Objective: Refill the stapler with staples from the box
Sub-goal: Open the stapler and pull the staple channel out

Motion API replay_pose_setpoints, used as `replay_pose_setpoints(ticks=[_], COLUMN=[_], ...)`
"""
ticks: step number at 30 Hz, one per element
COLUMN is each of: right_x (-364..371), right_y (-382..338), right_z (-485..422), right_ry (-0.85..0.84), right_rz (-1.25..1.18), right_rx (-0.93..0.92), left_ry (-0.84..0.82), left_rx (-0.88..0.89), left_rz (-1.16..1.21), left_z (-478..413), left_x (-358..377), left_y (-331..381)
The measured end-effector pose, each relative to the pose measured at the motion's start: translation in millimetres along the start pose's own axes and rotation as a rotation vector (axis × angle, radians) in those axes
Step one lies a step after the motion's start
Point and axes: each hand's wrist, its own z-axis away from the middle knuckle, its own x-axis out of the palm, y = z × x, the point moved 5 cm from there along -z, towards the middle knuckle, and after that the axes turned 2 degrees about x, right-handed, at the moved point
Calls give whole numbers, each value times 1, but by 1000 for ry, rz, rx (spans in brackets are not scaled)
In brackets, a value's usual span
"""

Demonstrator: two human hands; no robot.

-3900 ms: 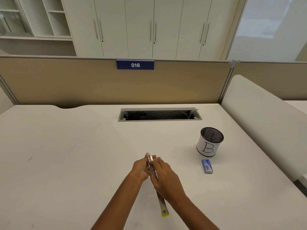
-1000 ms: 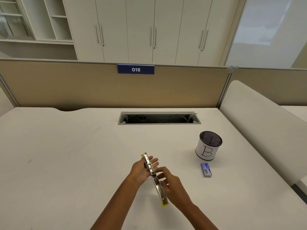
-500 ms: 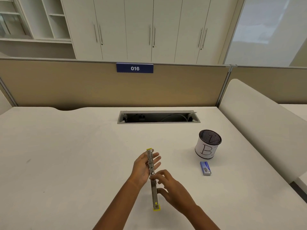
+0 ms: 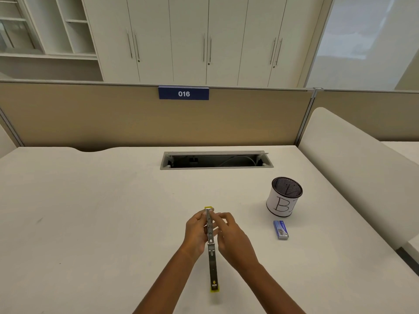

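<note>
A: Item 1, stapler (image 4: 211, 245). Condition?

B: Swung fully open into 1 long strip, yellow tips at both ends, lying toward the viewer from the pen cup (image 4: 285, 197). Half a second back the far end stood above the fingers and the near end hung lower; now both hands close in round the far half.

A: Item 2, hands?

B: Left hand (image 4: 196, 232) wraps the far half of the stapler from its left side, fingers curled on it. Right hand (image 4: 229, 234) meets it from the right, fingertips at the metal rail; whether it pinches or only touches, I cannot tell.

A: Item 3, staple box (image 4: 281, 229)?

B: Blue, lying flat on the desk (image 4: 90, 223) just in front of the pen cup, well apart from both hands, seemingly unopened.

A: Meaning for the task?

B: Judged: the stapler is opened and steadied, channel exposed. No staples visibly in hand. The right hand likely has to let go and fetch the box next.
</note>
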Motion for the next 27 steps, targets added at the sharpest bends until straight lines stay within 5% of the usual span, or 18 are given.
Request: replay_pose_setpoints(ticks=[10,27], right_x=[3,37], right_y=[0,-20], right_z=[-3,23], right_ry=[-15,-66], right_rz=[109,-84], right_rx=[40,36], left_ry=[31,154], left_rx=[-11,-139], left_rz=[-35,111], left_z=[2,0], left_x=[-1,-29], left_y=[0,-16])
